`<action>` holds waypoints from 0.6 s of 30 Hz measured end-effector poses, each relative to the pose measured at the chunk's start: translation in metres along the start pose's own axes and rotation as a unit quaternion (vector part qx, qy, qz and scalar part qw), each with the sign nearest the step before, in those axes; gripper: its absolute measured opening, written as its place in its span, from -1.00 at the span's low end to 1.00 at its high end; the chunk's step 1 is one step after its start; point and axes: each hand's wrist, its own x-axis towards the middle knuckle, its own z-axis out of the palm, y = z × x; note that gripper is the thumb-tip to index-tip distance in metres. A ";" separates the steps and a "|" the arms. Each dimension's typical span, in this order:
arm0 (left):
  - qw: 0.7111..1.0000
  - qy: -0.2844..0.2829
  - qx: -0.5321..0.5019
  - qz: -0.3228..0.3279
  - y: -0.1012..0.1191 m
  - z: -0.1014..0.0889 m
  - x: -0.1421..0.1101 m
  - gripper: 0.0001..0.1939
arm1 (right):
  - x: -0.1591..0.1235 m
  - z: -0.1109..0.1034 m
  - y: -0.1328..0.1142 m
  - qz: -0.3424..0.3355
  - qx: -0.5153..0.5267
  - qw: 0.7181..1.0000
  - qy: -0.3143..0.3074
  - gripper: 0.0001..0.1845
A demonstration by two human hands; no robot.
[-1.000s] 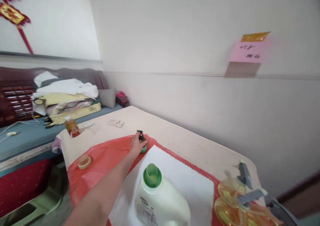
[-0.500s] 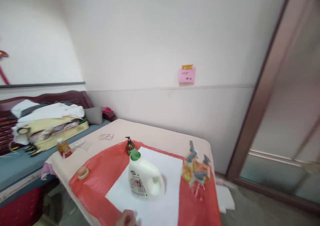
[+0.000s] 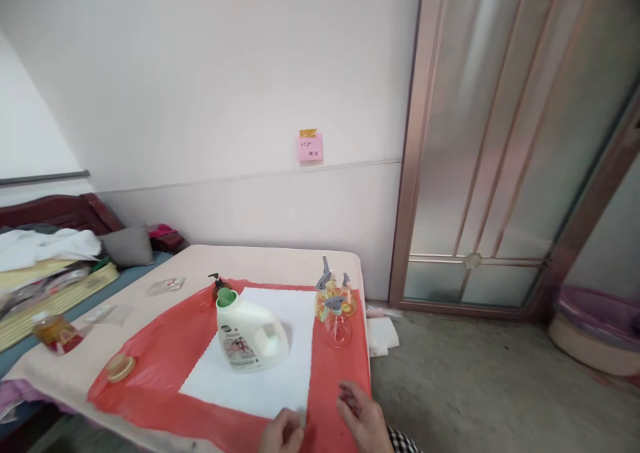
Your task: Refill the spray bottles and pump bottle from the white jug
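My left hand (image 3: pixel 283 431) is at the bottom, fingers curled together by the near right corner of a white sheet (image 3: pixel 255 394). Whether it pinches the sheet or something small, I cannot make out. To its right, my right hand (image 3: pixel 361 414) hovers over red plastic sheeting (image 3: pixel 327 399), its fingers loosely bent and apart, holding nothing visible. A white detergent jug (image 3: pixel 250 336) with a green mouth stands upright on the white sheet. Beyond the right hand are clear spray bottles with grey trigger heads, the nearest a pink-tinted spray bottle (image 3: pixel 338 329).
A brown pump bottle (image 3: pixel 218 283) stands behind the jug. On the left lie a round tan lid-like object (image 3: pixel 120 367) and an amber bottle (image 3: pixel 56 333). A bed with piled cloth (image 3: pixel 50 246) is farther left. The table's right edge borders the floor (image 3: pixel 450 379) and a glass door (image 3: pixel 480 173).
The view has swung right, so the table's things appear farther left. My right hand has come into view, and my left hand shows more fully. The jug still stands on the sheet.
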 end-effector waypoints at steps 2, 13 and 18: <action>0.999 0.025 -0.007 0.025 0.032 0.008 0.011 -0.79 | 0.002 -0.001 0.005 0.018 0.035 0.999 0.014 -0.46; 0.967 0.125 0.110 0.192 0.178 0.037 0.141 -0.57 | 0.009 0.006 0.032 0.109 0.230 0.967 0.016 -0.37; 0.974 0.109 0.115 0.164 0.176 0.045 0.151 -0.79 | 0.014 0.002 0.029 0.141 0.280 0.950 0.006 -0.30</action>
